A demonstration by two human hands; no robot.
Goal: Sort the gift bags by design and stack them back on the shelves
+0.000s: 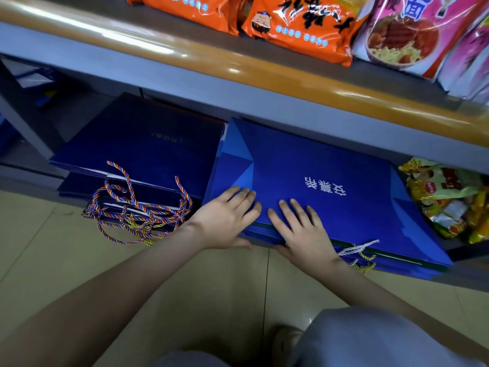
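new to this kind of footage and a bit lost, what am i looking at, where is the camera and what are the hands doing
No machine here: one camera worn on a person's head looks down at their bare hands. The left hand and right hand rest flat, fingers straight, on a stack of bright blue gift bags on the low shelf. Left of it lies a stack of dark navy bags with striped rope handles. Snack packets sit on the shelf above.
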